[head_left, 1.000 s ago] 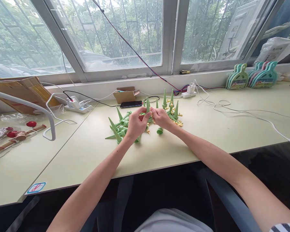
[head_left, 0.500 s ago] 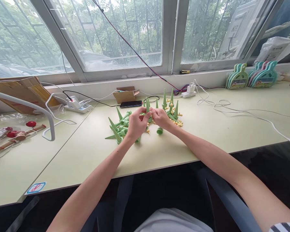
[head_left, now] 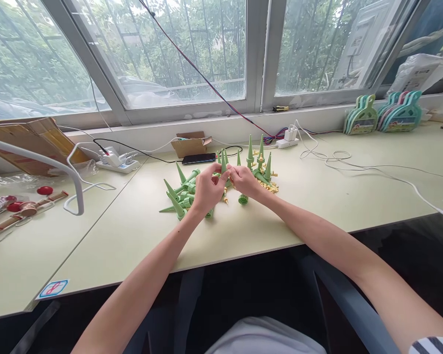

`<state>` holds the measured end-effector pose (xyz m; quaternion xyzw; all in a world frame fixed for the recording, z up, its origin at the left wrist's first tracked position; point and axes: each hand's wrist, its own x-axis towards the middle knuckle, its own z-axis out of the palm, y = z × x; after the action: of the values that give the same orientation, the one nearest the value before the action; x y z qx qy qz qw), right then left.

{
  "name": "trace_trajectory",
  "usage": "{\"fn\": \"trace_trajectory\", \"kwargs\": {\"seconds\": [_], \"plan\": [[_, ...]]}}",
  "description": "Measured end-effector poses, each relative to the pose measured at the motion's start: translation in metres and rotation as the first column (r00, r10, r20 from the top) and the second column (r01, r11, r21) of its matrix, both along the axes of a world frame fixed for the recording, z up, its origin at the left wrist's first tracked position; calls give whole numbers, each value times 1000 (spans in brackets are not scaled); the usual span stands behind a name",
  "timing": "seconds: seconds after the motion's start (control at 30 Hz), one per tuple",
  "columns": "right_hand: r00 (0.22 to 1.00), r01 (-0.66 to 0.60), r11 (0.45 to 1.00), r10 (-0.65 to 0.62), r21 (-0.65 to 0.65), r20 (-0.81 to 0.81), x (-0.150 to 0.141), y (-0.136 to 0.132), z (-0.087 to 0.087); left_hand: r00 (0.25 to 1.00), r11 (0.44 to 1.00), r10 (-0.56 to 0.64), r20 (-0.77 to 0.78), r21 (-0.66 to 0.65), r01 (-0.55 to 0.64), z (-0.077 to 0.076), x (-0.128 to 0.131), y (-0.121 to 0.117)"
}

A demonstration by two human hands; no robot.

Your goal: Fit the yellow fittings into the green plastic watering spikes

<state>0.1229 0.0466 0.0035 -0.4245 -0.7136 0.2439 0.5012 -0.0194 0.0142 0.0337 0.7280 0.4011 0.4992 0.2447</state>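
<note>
My left hand (head_left: 209,186) is closed round a green watering spike (head_left: 223,160), its pointed end upward. Against it, my right hand (head_left: 244,181) makes a pinch; whatever sits between its fingertips is hidden. Left of my hands lies a heap of green spikes (head_left: 177,206), some on their sides. Beyond my right hand, several spikes (head_left: 250,151) stand upright, some with yellow valves fitted. Small yellow valves (head_left: 271,187) are piled beside them, and a single yellow valve (head_left: 226,200) lies below my hands. A round green cap (head_left: 243,199) rests just under my right hand.
Behind the spikes are a black phone (head_left: 198,159) and an opened cardboard box (head_left: 191,146). A power strip (head_left: 118,164) and a white lamp arm (head_left: 76,182) stand left, near wooden toys (head_left: 29,209). White cables (head_left: 339,160) trail across the right, before pastel boards (head_left: 361,115).
Both hands keep almost the same pose at the spike, with only slight finger movement. The whole view has shifted a little.
</note>
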Motion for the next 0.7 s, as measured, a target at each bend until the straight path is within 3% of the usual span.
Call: {"fn": "trace_trajectory", "kwargs": {"seconds": [0.7], "plan": [[997,-37,999,38,-15,62,-1,-6,3,992,994,85,-94,75,-78,1,2,-3]]}}
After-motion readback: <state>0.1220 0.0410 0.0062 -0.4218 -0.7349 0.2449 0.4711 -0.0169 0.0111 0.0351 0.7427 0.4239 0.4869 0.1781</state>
